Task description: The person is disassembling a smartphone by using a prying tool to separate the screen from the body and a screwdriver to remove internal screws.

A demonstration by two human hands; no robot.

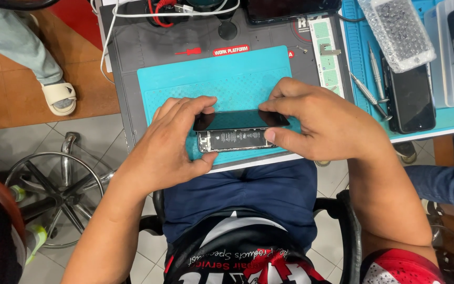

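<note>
An opened smartphone lies on a turquoise work mat (211, 79). Its black screen panel (240, 120) is tilted up off the phone body (235, 141), which shows the battery and inner parts. My left hand (172, 139) grips the left end of the screen and body between thumb and fingers. My right hand (321, 123) pinches the right end of the screen, thumb by the body's right edge.
A grey repair pad (132, 79) underlies the mat. Screwdrivers (371, 94), a dark phone (411, 100), a bubble-wrapped part (398, 31) and a tray (450, 52) lie at right. A small red screwdriver (187, 51) and cables (169, 10) sit at the back. A stool (53, 194) stands at left.
</note>
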